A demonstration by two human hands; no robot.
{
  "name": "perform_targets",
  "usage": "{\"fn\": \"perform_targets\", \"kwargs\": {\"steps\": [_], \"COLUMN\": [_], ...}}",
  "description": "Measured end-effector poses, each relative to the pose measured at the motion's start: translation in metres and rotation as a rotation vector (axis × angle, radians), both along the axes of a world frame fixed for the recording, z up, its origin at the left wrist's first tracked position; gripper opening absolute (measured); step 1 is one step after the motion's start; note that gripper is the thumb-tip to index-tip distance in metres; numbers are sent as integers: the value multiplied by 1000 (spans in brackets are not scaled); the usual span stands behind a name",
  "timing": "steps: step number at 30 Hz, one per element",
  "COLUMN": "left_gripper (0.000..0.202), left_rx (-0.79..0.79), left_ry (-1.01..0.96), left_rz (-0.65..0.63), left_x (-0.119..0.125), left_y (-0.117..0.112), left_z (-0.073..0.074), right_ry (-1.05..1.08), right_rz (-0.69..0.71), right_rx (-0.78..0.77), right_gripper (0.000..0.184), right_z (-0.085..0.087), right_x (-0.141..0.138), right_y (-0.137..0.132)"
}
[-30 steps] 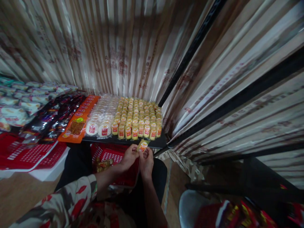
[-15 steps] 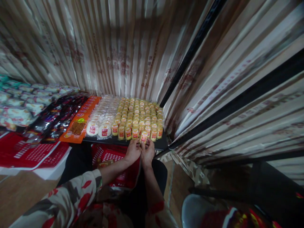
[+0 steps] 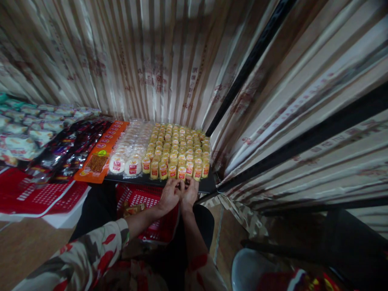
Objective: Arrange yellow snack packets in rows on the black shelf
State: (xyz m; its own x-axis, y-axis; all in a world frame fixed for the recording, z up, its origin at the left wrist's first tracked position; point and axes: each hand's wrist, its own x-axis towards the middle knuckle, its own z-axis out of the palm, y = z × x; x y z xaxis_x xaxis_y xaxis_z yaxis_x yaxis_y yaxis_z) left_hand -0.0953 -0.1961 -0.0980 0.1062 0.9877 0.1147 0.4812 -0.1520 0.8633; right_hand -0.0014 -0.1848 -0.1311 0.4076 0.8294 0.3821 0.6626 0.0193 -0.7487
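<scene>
Both my hands meet at the front edge of a low black shelf (image 3: 209,185). My left hand (image 3: 169,196) and my right hand (image 3: 189,193) pinch a small yellow packet (image 3: 182,173) with a red label, standing upright in the front row. Behind it stand several rows of the same yellow packets (image 3: 177,147). Round white packets with red labels (image 3: 125,165) lie to the left of them. A red plastic basket (image 3: 142,200) sits under my forearms, on my lap.
Orange snack packs (image 3: 98,161), dark shiny packs (image 3: 65,149) and pale green-white packs (image 3: 21,133) cover the shelf to the left. Striped paper lines the walls, with black shelf frame bars (image 3: 251,60) at right. A white stool (image 3: 245,268) stands at lower right.
My hands have gone up and forward with the yellow packet, from over my lap to the front row on the shelf, where it now stands upright.
</scene>
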Motion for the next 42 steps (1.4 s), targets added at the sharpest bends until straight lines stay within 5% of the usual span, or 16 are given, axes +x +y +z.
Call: {"fn": "perform_targets", "kwargs": {"steps": [12, 33, 42], "left_gripper": [46, 36, 36], "left_rx": [197, 238, 236], "left_ry": [88, 204, 206], "left_rz": [182, 2, -146], "left_x": [-17, -27, -45], "left_y": [6, 24, -6], "left_z": [0, 6, -8], "right_ry": [-16, -87, -41], "right_rz": [-4, 11, 9], "right_rx": [-42, -23, 65], "right_gripper": [26, 24, 27], "right_z": [12, 7, 7], "right_x": [-7, -11, -9], "right_y": [1, 7, -6]}}
